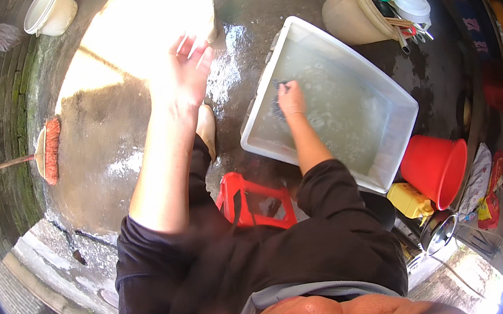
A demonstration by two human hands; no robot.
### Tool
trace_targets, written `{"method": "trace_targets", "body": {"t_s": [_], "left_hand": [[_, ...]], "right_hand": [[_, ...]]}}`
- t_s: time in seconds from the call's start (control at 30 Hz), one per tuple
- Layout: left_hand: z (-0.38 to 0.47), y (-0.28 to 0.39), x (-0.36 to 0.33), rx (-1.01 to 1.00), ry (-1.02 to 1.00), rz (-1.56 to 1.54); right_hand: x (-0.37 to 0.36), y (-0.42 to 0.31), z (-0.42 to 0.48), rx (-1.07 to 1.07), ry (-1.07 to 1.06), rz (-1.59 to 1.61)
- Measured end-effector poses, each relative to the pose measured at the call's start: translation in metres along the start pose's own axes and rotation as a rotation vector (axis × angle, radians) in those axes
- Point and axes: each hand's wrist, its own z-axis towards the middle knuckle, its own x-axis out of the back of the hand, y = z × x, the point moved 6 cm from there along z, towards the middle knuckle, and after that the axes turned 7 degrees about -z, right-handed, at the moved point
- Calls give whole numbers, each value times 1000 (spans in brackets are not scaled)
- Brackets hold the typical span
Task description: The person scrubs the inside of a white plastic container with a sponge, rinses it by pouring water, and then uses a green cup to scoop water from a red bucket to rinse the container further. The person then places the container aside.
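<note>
A large white plastic tub [390,137] stands on the wet floor before me, right of centre, with cloudy, foamy water [331,114] in it. My right hand [290,99] reaches over the tub's near edge, closed around a dark grey scrubber [277,106] near the left inner wall. The scrubber is blurred; whether it touches the wall I cannot tell. Left of the tub, my left hand [187,77] is raised in bright light with its fingers apart, and nothing shows in it. Glare washes out part of that hand.
A red plastic stool [256,198] is by my legs. Right of the tub are a red bucket [430,170] and a yellow jug [408,201]. Beyond it stands a beige bucket [351,13] full of utensils and lids. A red-bristled broom [50,151] and a white bucket [56,16] are at left.
</note>
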Motion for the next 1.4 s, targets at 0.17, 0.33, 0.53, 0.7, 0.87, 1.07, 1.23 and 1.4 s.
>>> {"method": "trace_targets", "body": {"t_s": [0.17, 0.33, 0.53, 0.7, 0.87, 1.07, 1.23, 1.4], "left_hand": [[1, -13, -5, 58, -17, 45], [8, -26, -8, 88, -31, 93], [7, -26, -12, 84, -28, 83], [-1, -29, -13, 86, -62, 93], [-4, -22, -10, 84, -62, 82], [-6, -19, -9, 95, -78, 71], [-2, -2, 1, 23, -145, 60], [2, -7, 2, 52, -144, 48]], "right_hand": [[-16, 77, 2, 9, 47, -263], [-81, 108, -46, 11, -250, -78], [9, 22, 18, 426, -69, 596], [27, -69, 29, 427, 63, 75], [-1, -89, -77, 721, -125, -242], [1, -97, -133, 1025, -625, -302], [17, -81, -126, 761, -673, -233], [-6, -95, -157, 596, -434, -392]]}}
